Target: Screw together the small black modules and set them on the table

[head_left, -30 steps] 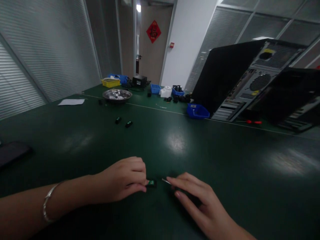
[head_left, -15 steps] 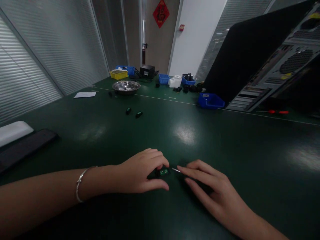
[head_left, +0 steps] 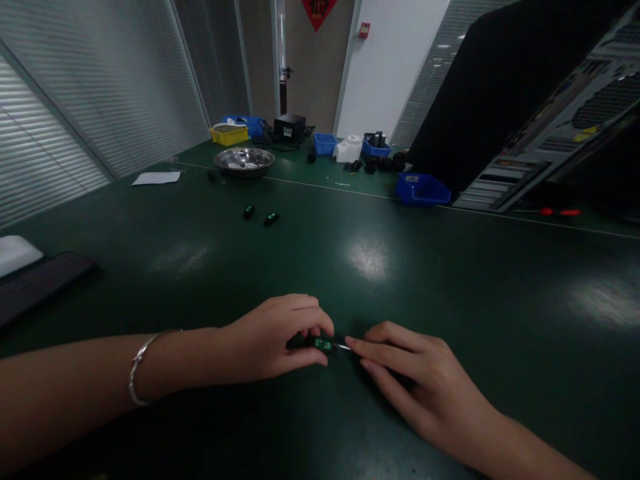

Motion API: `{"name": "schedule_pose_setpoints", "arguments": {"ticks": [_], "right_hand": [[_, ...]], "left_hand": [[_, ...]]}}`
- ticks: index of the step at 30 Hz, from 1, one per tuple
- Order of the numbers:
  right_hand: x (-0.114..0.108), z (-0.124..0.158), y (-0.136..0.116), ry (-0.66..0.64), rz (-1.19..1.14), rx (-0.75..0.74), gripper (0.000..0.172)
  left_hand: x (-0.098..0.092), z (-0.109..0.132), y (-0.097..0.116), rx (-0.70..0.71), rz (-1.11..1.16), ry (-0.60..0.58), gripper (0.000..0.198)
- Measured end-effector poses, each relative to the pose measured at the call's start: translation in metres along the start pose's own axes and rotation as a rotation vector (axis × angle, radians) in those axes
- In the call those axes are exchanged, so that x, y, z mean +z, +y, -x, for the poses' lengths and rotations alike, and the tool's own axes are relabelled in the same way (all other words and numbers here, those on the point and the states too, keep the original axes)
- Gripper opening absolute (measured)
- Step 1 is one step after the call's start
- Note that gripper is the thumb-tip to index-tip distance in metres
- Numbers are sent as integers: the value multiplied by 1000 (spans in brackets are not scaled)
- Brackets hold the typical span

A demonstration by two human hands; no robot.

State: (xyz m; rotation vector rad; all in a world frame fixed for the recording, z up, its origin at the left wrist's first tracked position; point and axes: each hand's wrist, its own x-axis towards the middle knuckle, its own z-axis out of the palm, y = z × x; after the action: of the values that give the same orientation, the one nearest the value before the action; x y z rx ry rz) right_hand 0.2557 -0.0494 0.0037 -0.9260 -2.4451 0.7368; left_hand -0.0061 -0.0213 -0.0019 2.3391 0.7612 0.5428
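Between the thumb and fingers of my left hand is a small black part with a green circuit board on its top. My left hand is closed round this part, low over the dark green table. From the right, my right hand grips a thin metal tool, like a screwdriver, with its slim shaft reaching to the part's right end. The tool's handle is hidden under my fingers. Farther off lie two similar black parts, one on the left and one on the right.
A metal bowl holding small items stands at the back left, with a white paper beside it. A blue bin sits before a computer case. Left, a dark keyboard-like slab lies by a white object.
The tool's shaft tip has come up to the right end of the small part, where a gap was before. My left fingers have closed in on the part. The view has tilted slightly down.
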Motion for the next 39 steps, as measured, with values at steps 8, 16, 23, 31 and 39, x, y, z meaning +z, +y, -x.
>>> {"name": "schedule_pose_setpoints", "arguments": {"ticks": [8, 16, 23, 31, 39], "right_hand": [[-1, 1, 0, 15, -36, 26, 37], [1, 0, 2, 48, -84, 44, 35], [1, -1, 1, 55, -111, 42, 36], [0, -3, 1, 58, -117, 39, 36], [-1, 0, 1, 48, -117, 74, 32]], "left_hand": [[-3, 1, 3, 17, 45, -10, 22], [-7, -2, 7, -63, 156, 12, 8], [-4, -3, 3, -63, 180, 4, 9], [-7, -11, 8, -241, 289, -33, 4], [-1, -7, 4, -214, 200, -27, 8]]}}
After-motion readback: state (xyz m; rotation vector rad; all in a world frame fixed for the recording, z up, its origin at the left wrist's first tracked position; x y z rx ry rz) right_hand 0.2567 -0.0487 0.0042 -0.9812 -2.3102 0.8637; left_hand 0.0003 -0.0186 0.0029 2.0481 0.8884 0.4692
